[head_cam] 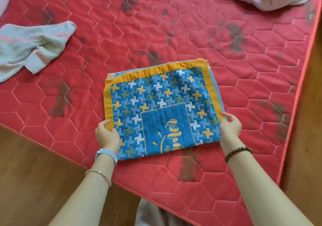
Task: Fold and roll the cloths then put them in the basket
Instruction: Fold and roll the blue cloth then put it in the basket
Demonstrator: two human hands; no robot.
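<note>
Red hex-quilted mattress (104, 34), dark-stained, lies on wooden floor (34, 156). Folded blue-and-yellow cloth (156, 103) lies flat by the mattress's near edge. Left grip (107, 135) pinches the cloth's left border; right grip (230, 126) touches the right border, hold unclear. Crumpled pale towel (31, 46) at the left edge.
</note>
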